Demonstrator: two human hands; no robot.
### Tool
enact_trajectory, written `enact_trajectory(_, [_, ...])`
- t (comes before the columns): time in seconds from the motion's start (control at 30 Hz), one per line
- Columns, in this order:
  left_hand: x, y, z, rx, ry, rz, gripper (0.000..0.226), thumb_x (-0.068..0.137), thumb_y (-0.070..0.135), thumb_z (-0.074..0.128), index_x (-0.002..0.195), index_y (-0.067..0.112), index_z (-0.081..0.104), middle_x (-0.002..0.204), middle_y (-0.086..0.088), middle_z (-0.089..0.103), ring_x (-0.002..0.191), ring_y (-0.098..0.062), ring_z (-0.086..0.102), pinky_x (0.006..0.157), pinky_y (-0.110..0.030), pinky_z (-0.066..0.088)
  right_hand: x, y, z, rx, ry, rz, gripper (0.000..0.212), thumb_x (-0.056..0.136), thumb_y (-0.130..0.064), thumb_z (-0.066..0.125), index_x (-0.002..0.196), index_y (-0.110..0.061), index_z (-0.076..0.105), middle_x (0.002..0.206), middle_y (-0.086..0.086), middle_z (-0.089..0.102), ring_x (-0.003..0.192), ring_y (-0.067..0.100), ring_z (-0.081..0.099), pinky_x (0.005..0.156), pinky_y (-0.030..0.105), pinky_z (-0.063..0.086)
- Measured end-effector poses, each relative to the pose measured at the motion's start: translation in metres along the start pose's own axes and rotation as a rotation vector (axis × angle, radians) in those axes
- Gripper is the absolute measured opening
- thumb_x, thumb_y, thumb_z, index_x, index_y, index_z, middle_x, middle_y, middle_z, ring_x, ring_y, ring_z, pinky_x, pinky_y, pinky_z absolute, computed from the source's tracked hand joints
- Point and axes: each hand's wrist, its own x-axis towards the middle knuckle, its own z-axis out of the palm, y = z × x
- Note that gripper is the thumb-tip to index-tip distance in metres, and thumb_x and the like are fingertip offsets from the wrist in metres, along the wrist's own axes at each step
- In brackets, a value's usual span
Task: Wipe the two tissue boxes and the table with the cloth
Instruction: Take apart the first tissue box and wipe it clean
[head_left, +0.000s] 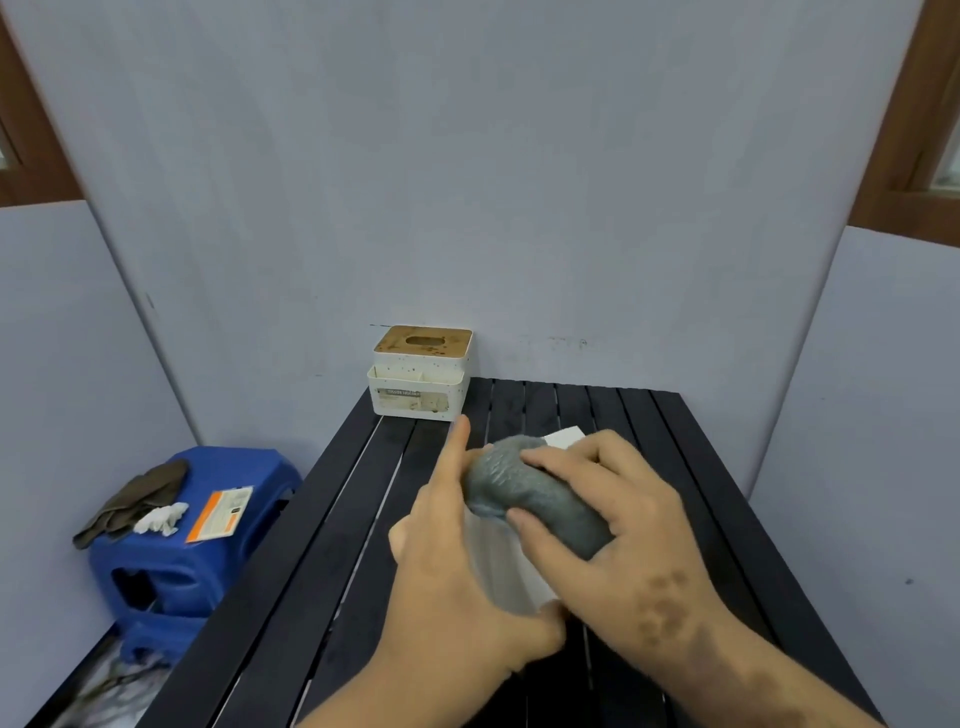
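Note:
A white tissue box (506, 564) sits mid-table, mostly hidden by my hands; only its near side and a far corner show. My left hand (452, 561) holds the box on its left side, forefinger pointing up. My right hand (618, 525) grips a bunched grey cloth (524, 491) and presses it on top of the box. A second tissue box (421, 376), white with a stained wooden lid and front compartments, stands at the far left corner of the black slatted table (322, 545).
A blue plastic stool (176, 540) stands left of the table with a brown rag (135, 499), a white crumpled tissue (161, 517) and an orange-white packet (221, 512) on it. Grey walls close in behind and on both sides.

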Motion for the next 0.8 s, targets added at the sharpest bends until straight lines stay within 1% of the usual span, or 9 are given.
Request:
enact_trajectory(0.07, [-0.001,-0.003,-0.001,-0.01,-0.024,0.009,0.14,0.051,0.032,0.095,0.142,0.069,-0.005,0.133,0.048,0.034,0.118,0.022,0.03,0.085,0.001,0.038,0.006,0.014,-0.007,0.002,0.006,0.034,0.034,0.079,-0.033,0.078,0.112,-0.03,0.073,0.097,-0.013,0.06,0.092,0.008,0.063,0.078,0.014,0.05])
enact_trajectory(0.17, [0.003,0.002,-0.002,0.009,-0.037,0.012,0.141,0.05,0.037,0.094,0.134,0.075,-0.013,0.132,0.051,0.029,0.122,0.01,0.029,0.083,-0.009,0.036,0.017,0.046,-0.027,0.009,0.134,0.344,0.024,0.081,-0.033,0.079,0.1,-0.042,0.069,0.096,-0.011,0.062,0.089,0.003,0.062,0.076,0.02,0.051])
enact_trajectory(0.23, [0.004,0.004,0.0,0.011,-0.042,0.009,0.14,0.048,0.038,0.091,0.127,0.079,-0.017,0.132,0.051,0.029,0.122,0.009,0.029,0.081,-0.009,0.035,0.02,0.057,-0.031,-0.103,0.162,0.454,0.016,0.083,-0.037,0.074,0.099,-0.036,0.069,0.095,-0.004,0.062,0.086,0.009,0.061,0.073,0.026,0.051])
enact_trajectory(0.33, [0.003,0.004,0.003,0.002,-0.019,0.017,0.136,0.045,0.04,0.087,0.13,0.08,-0.01,0.134,0.05,0.032,0.121,0.01,0.034,0.084,-0.007,0.037,0.011,0.032,-0.015,-0.185,0.162,0.318,0.022,0.083,-0.036,0.071,0.105,-0.035,0.069,0.095,-0.006,0.057,0.086,0.012,0.06,0.078,0.031,0.052])
enact_trajectory(0.47, [0.002,-0.001,0.003,-0.055,-0.005,0.001,0.138,0.047,0.029,0.093,0.139,0.074,0.001,0.125,0.047,0.04,0.12,0.011,0.04,0.082,0.0,0.042,0.002,0.0,-0.003,-0.036,-0.001,0.0,0.038,0.079,-0.032,0.076,0.116,-0.028,0.071,0.097,-0.013,0.058,0.091,0.009,0.063,0.077,0.016,0.051])
enact_trajectory(0.57, [0.003,0.0,0.001,-0.036,-0.032,0.029,0.139,0.046,0.038,0.093,0.139,0.074,-0.003,0.135,0.047,0.036,0.124,0.006,0.037,0.085,-0.011,0.039,0.014,0.027,-0.017,0.016,0.073,0.191,0.029,0.08,-0.029,0.08,0.108,-0.033,0.073,0.096,-0.011,0.061,0.092,0.005,0.062,0.078,0.016,0.049])
enact_trajectory(0.67, [0.003,0.003,0.002,-0.028,-0.033,0.014,0.136,0.043,0.043,0.087,0.133,0.079,-0.008,0.135,0.049,0.033,0.126,0.0,0.036,0.085,-0.011,0.034,0.019,0.047,-0.027,-0.105,0.14,0.425,0.018,0.084,-0.033,0.074,0.1,-0.037,0.068,0.093,-0.007,0.057,0.085,0.009,0.06,0.073,0.026,0.051])
enact_trajectory(0.73, [0.003,0.005,0.004,-0.034,-0.038,0.018,0.135,0.041,0.043,0.086,0.136,0.076,-0.005,0.135,0.046,0.036,0.128,-0.001,0.038,0.088,-0.013,0.037,0.015,0.036,-0.02,-0.21,0.139,0.399,0.018,0.085,-0.037,0.069,0.103,-0.037,0.067,0.093,-0.007,0.054,0.084,0.013,0.06,0.077,0.034,0.053])
enact_trajectory(0.8, [0.003,0.004,0.003,-0.036,-0.02,0.034,0.135,0.042,0.042,0.089,0.141,0.071,0.001,0.136,0.043,0.04,0.127,0.001,0.043,0.096,-0.017,0.041,0.006,0.013,-0.01,-0.123,0.107,0.204,0.029,0.082,-0.037,0.07,0.111,-0.035,0.069,0.095,-0.01,0.055,0.087,0.007,0.06,0.08,0.025,0.053])
